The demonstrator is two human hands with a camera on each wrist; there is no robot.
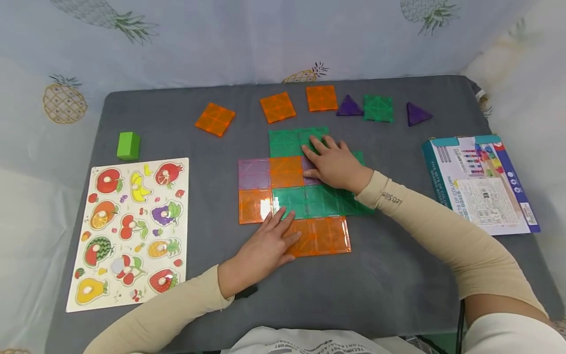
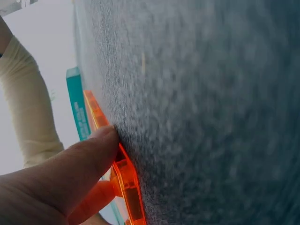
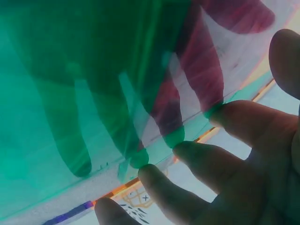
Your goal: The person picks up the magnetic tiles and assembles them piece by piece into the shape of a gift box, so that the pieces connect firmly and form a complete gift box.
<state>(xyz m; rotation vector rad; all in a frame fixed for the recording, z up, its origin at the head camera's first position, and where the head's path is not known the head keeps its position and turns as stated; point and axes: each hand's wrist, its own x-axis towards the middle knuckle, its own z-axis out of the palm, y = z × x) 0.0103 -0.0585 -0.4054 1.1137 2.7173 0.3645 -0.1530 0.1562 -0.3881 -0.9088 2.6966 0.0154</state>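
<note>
Translucent square tiles lie flat and edge to edge in the middle of the grey table. Among them are green tiles [image 1: 289, 200], orange tiles [image 1: 330, 235] along the near side and a purple tile [image 1: 254, 173] at the left. My left hand [image 1: 267, 241] rests with fingers extended over the near-left orange and green tiles; in the left wrist view its thumb touches the edge of an orange tile [image 2: 126, 180]. My right hand [image 1: 336, 166] lies with fingers spread on the green and purple tiles at the right, hiding part of them. Its fingertips touch a green tile [image 3: 56, 117] in the right wrist view.
Loose orange squares [image 1: 215, 119], a loose green square [image 1: 378, 108] and purple triangles [image 1: 417, 114] lie along the back. A fruit puzzle board [image 1: 143, 206] and a green block [image 1: 128, 146] are on the left. A boxed bead set [image 1: 482, 187] lies at the right.
</note>
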